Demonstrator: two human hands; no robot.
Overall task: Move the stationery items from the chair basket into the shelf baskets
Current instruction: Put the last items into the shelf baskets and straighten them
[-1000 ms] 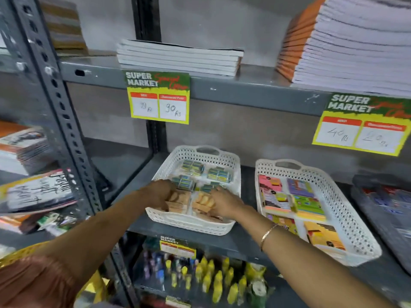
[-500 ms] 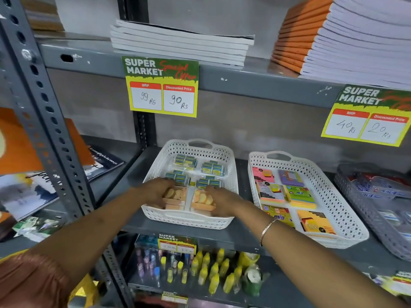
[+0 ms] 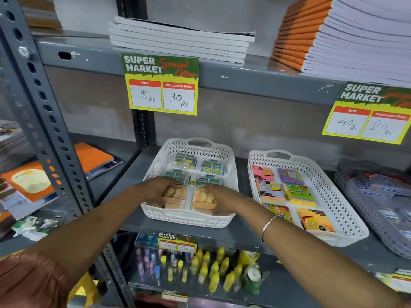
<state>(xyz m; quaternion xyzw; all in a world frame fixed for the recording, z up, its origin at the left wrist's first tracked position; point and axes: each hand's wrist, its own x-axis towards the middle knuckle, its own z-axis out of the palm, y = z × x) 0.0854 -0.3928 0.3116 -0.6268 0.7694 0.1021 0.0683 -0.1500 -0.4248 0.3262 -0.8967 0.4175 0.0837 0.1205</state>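
Observation:
A white lattice basket (image 3: 189, 220) stands on the middle shelf. Its back half holds several small blue-green packs (image 3: 210, 167). In its front half lie two stacks of orange packs. My left hand (image 3: 153, 191) grips the left orange stack (image 3: 175, 195) from its left side. My right hand (image 3: 224, 200) grips the right orange stack (image 3: 203, 200) from its right side. Both stacks rest inside the basket. The chair basket is out of view.
A second white basket (image 3: 333, 196) with coloured sticky-note pads stands to the right, then a grey basket (image 3: 364, 207). Price tags (image 3: 161, 85) hang from the upper shelf, which carries notebook stacks (image 3: 180, 41). Glue bottles (image 3: 213, 272) fill the lower shelf. A perforated steel post (image 3: 44, 121) rises on the left.
The view has risen and shifted slightly. Both hands stay on the orange stacks at the basket's front, with almost no movement.

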